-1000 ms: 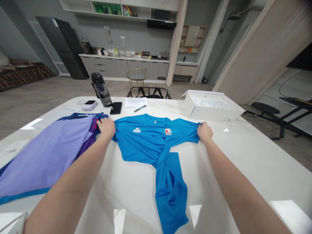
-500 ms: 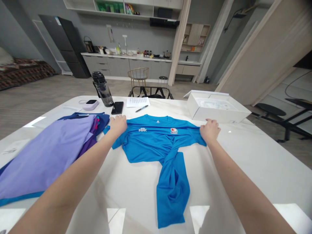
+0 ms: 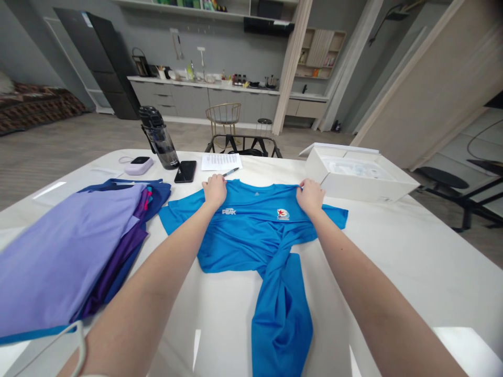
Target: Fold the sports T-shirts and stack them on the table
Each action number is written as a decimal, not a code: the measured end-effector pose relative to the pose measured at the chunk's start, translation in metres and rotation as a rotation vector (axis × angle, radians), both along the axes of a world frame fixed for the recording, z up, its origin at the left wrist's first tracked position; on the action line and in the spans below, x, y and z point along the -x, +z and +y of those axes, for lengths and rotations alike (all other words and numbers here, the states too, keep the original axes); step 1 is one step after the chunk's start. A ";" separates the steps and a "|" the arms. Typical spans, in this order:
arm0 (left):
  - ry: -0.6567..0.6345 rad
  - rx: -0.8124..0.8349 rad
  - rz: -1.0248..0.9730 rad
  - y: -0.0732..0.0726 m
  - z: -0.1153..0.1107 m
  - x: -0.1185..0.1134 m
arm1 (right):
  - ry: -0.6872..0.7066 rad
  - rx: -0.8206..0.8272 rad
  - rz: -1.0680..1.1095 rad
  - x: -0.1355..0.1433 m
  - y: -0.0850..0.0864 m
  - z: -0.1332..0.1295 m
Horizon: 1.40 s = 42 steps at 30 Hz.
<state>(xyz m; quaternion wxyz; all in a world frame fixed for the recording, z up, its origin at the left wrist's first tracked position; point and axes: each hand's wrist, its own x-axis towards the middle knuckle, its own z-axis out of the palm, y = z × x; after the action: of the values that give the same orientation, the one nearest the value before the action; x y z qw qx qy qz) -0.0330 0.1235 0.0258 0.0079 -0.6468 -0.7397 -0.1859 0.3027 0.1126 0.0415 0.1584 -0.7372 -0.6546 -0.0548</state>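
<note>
A blue T-shirt lies front up on the white table, its collar toward the far side and a white PEAK print and a red-and-white badge on the chest. Its lower part is twisted and trails toward me. My left hand has its fingers closed on the shoulder at the left of the collar. At the opposite shoulder, my right hand pinches the fabric. Both sleeves lie spread outward past my hands.
To the left is a pile of folded clothes, lilac on top. Beyond it stand a purple device, a water bottle and a phone. A printed sheet and a pen lie behind the collar. An open white box sits at the far right.
Both hands have moved inward from the sleeves to the shoulders beside the collar. The sleeves now lie free and flatter, and the view has shifted slightly.
</note>
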 end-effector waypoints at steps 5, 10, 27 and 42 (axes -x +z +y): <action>0.089 -0.124 -0.044 -0.001 -0.002 -0.008 | 0.015 -0.062 0.027 0.013 -0.011 -0.003; -0.151 -0.032 0.080 -0.006 -0.035 -0.015 | 0.166 -0.013 0.009 0.025 -0.021 -0.028; -0.667 0.146 0.081 -0.015 -0.223 -0.042 | 0.666 0.091 0.166 0.049 -0.021 -0.186; -0.611 0.149 0.154 -0.021 -0.248 -0.050 | 0.707 0.074 0.221 0.042 -0.014 -0.317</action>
<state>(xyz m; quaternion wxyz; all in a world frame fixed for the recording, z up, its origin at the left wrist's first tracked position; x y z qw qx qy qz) 0.0165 -0.1244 0.0044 -0.0397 -0.8500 -0.5199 -0.0756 0.2607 -0.2049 0.0272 0.2104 -0.4723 -0.8493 0.1068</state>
